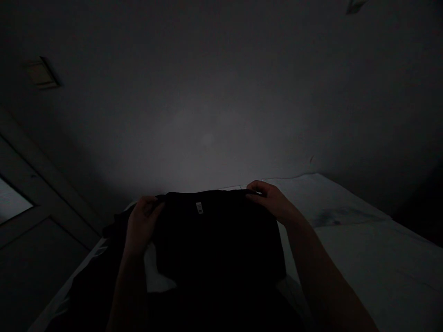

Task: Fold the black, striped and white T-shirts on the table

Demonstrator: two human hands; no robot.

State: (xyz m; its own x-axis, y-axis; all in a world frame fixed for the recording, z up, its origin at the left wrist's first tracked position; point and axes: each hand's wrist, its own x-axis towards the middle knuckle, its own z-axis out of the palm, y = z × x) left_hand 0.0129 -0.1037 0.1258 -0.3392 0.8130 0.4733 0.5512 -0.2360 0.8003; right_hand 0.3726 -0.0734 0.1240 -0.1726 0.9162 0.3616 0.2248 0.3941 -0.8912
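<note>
A black garment point(221, 235) hangs spread between my two hands, its upper edge nearly level. A small white label point(200, 208) shows near that edge, left of its middle. My left hand point(142, 221) pinches the garment's upper left corner between thumb and fingers. At the upper right corner, my right hand point(273, 200) is closed on the cloth in the same way. The lower part of the garment merges into darkness, so its shape there cannot be made out.
A pale sheet point(367, 258) covers a bed-like surface at the right. More dark cloth point(93, 281) lies at the left. Beyond stands a grey wall point(214, 115) with a small frame point(40, 74). A door point(38, 230) is at the far left.
</note>
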